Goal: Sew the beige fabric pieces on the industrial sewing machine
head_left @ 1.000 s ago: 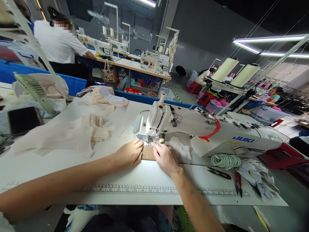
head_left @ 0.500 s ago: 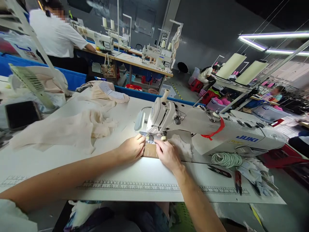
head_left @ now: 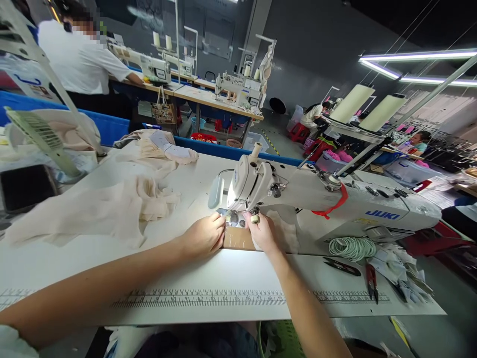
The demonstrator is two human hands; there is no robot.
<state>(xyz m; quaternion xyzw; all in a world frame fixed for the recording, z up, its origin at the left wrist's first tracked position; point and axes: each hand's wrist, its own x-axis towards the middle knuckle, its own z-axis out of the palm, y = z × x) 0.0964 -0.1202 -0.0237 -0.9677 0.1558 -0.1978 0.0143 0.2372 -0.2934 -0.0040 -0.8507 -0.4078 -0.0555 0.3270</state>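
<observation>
Brown card [head_left: 238,239] under needle; L hand [head_left: 203,235] & R hand [head_left: 263,232] grip flat on edges; table front open.

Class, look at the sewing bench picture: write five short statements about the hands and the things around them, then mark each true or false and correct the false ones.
1. Both hands rest at the needle area of the sewing machine. True.
2. The left hand holds scissors. False: it lies on the table beside the brown cardboard piece.
3. The right hand lies on the cardboard piece, under the machine head. True.
4. A coil of pale green cord lies left of the hands. False: it lies to their right, beneath the machine arm.
5. Cream fabric is heaped on the table left of the machine. True.
</observation>
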